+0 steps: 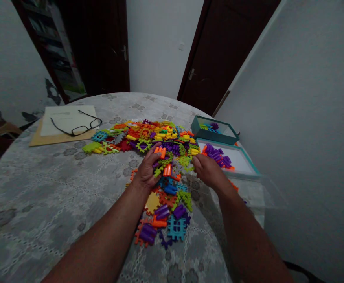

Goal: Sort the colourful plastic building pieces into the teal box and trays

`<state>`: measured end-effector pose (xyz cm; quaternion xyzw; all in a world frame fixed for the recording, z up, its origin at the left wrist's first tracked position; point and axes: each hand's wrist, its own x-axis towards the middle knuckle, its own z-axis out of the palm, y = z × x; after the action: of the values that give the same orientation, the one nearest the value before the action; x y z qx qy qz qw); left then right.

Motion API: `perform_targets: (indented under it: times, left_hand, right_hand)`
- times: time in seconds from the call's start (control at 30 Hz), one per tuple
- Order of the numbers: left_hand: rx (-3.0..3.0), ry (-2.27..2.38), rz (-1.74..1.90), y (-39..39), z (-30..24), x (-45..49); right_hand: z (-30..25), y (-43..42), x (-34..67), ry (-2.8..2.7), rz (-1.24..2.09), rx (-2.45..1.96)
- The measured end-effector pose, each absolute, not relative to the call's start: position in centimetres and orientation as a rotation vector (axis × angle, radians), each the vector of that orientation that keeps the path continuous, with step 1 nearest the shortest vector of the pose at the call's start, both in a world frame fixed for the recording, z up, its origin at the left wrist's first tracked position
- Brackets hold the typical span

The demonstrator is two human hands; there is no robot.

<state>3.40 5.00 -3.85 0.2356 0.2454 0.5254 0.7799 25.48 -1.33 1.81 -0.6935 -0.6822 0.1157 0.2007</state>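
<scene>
My left hand (148, 169) is closed around a small assembly of plastic building pieces (167, 170), with orange ribbed connectors and green gear-edged parts showing. My right hand (205, 167) is held a little to the right, fingers curled together; whatever is in them, if anything, is hidden. Below the left hand lies a group of loose building pieces (153, 203): yellow, orange, blue and purple. Just beyond both hands spreads a large heap of building pieces (145, 133) in many colours.
At the right stand a teal-rimmed box (216, 135) with a few pieces and a white tray (244, 159) with purple and orange connectors. Glasses (80, 130) lie on papers (62, 116) at the left. A patterned cloth (56, 184) covers the round table; a wall (313, 98) rises on the right.
</scene>
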Motion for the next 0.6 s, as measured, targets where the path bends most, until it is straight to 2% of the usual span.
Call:
perform_targets:
  times: [0.1,0.17,0.4,0.6]
  left_hand:
    - [0.528,0.56,1.117,4.9,-3.7,3.3]
    - [0.523,0.57,1.116,4.9,-3.5,3.4]
    - [0.541,0.546,1.119,4.9,-3.1,3.5]
    - [0.513,0.57,1.115,4.9,-3.1,3.5]
  right_hand:
    - [2.6,0.7,29.0,-1.579,0.712,-1.874]
    - [3.2,3.1,31.5,-1.301,0.824,-1.818]
    - [6.1,11.2,36.0,-0.911,0.717,-1.668]
    - [5.6,10.1,34.3,-0.928,0.762,-1.65]
